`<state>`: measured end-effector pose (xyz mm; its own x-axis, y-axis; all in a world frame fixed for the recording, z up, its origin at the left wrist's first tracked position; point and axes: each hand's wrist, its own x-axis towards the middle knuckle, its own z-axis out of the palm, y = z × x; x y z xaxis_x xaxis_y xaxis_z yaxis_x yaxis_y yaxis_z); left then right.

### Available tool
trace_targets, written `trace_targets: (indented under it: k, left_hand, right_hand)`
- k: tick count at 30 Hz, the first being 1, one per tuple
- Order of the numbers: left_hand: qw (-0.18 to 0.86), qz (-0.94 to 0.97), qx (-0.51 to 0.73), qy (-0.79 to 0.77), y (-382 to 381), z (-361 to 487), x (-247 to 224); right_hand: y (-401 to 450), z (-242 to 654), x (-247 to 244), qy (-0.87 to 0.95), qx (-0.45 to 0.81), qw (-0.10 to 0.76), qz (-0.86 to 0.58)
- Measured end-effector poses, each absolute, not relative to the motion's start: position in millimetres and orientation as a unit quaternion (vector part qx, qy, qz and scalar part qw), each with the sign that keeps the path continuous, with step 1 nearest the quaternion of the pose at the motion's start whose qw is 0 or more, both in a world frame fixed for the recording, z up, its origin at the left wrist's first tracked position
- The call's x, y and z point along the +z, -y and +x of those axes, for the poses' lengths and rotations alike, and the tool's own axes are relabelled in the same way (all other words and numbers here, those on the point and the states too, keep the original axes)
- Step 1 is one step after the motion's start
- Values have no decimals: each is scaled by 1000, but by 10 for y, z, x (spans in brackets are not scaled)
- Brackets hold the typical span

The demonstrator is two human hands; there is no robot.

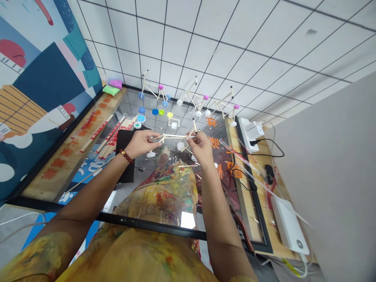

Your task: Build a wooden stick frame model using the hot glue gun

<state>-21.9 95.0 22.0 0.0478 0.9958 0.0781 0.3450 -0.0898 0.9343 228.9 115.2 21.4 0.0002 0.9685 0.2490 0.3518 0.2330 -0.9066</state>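
Between both hands I hold a small frame of thin wooden sticks [175, 136], raised over the glass table top. My left hand [140, 143] pinches its left end with thumb and fingertips. At the opposite end, my right hand [202, 149] pinches the frame near an upright stick with a dark tip [194, 126]. A white round piece [180, 146] shows just below the frame by my right thumb; whether it is attached, I cannot tell. A loose stick [188, 166] lies nearer my body. My right fingers hide part of the frame.
Along the back stand similar stick models [152, 91] with coloured round pieces. Blue and yellow caps [155, 112] lie before them. Bundled sticks in red-and-white wrappers [120, 135] lie left, beside a black sheet [125, 168]. A power strip [251, 135] and cables [235, 172] are right.
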Motion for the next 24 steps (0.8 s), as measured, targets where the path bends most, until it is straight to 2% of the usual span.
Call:
trace_targets:
  k: [12,24]
  left_hand:
    - [398,607,425,-541,-944,-222,252]
    - [412,586,417,-559,-941,-206,251]
  right_hand:
    - [-1130,2290,262,622,323,449,-554]
    - [-1078,2537,504,613,340,471,-536]
